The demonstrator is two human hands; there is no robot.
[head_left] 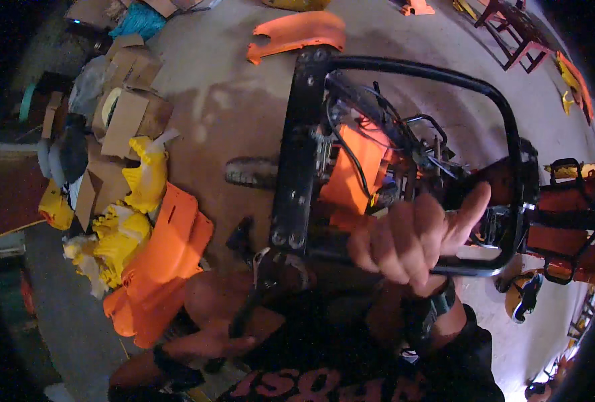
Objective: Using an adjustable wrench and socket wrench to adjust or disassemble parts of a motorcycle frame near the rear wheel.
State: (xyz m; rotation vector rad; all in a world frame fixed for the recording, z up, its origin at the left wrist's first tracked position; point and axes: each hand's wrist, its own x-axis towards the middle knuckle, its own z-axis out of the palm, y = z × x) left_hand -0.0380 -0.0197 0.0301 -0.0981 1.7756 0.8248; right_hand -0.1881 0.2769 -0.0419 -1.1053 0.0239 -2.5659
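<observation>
Curving black frame point(294, 167) — seemingly metal

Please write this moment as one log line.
right hand: curled over black frame | left hand: low, grip unclear | nearby: orange panels

Left hand point(213, 342) shadowed, grip unclear; yellow piece point(299, 4) cropped.
</observation>
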